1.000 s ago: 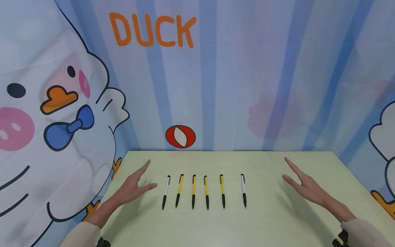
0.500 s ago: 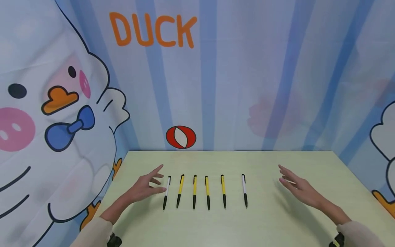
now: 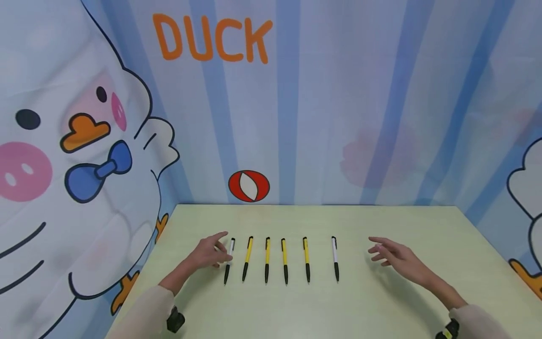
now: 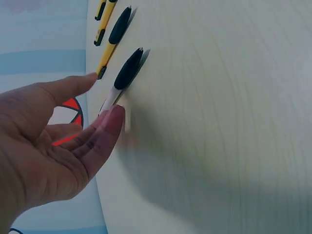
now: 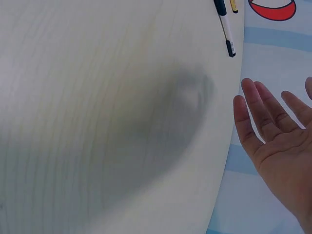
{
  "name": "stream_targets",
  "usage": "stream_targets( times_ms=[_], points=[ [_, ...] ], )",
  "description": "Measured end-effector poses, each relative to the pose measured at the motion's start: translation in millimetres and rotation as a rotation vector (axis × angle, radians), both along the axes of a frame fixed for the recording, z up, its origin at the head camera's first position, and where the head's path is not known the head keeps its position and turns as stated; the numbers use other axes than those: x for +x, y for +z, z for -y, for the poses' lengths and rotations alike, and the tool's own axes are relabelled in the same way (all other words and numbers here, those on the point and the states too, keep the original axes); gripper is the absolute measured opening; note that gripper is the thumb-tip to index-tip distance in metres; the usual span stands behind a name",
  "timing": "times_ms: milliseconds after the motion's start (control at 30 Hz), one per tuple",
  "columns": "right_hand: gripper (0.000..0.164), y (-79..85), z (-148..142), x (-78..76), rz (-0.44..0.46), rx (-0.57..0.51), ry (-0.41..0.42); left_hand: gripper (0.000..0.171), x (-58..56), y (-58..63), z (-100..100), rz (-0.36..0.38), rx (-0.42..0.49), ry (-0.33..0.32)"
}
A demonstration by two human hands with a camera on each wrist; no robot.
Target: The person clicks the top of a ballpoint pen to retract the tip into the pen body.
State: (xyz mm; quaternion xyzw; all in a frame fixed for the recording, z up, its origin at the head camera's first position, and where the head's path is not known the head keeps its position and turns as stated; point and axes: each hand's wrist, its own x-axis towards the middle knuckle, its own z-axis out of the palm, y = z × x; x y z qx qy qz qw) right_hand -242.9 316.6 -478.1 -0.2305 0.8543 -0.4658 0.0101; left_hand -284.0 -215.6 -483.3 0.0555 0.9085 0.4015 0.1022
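A row of pens lies on the table, all with dark lower ends pointing toward me. The leftmost is a white-and-black pen; my left hand hovers right over its upper part. In the left wrist view the thumb stands apart from the loosely bent fingers, which overlap the white barrel of that pen. To the right of it lie several yellow-and-black pens. Another white-and-black pen ends the row on the right. Farther right, my right hand hangs above the table with relaxed fingers, holding nothing.
The pale wood-grain table ends at a striped blue cloth backdrop with printed duck figures and orange lettering. Both forearms wear light sleeves, with a dark device at the left wrist.
My left hand has moved right, from beside the row to over the leftmost pen, its fingers bending. The right hand has drifted left with fingers loosening. The pens have stayed put.
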Motion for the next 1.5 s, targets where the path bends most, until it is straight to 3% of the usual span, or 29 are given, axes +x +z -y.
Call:
stream_targets(
  times_ms=[233, 400, 533, 1100, 1300, 1500],
  points=[
    [0.043, -4.0, 3, 2.3, 0.037, -0.007, -0.006, 0.084, -6.7, -6.1, -16, 0.072, -0.121, 0.095],
    [0.042, -4.1, 2, 5.4, 0.029, -0.012, -0.007, 0.076, -8.1, -5.5, -24, 0.065, -0.202, 0.083],
    [0.042, -2.6, 3, 7.1, 0.036, -0.014, -0.005, 0.071, -8.8, -3.5, -24, 0.065, -0.206, 0.076],
    [0.040, -3.9, -2, 10.4, -0.016, -0.021, -0.039, 0.069, -7.1, 3.7, -18, 0.077, 0.025, 0.122],
    [0.040, -0.9, 1, 10.2, -0.014, -0.006, -0.053, 0.071, -6.5, 9.9, -22, 0.114, 0.118, 0.129],
    [0.040, -0.6, 0, 9.3, -0.021, -0.006, -0.049, 0.072, -1.7, 16.7, -27, 0.099, 0.160, 0.131]
  ],
)
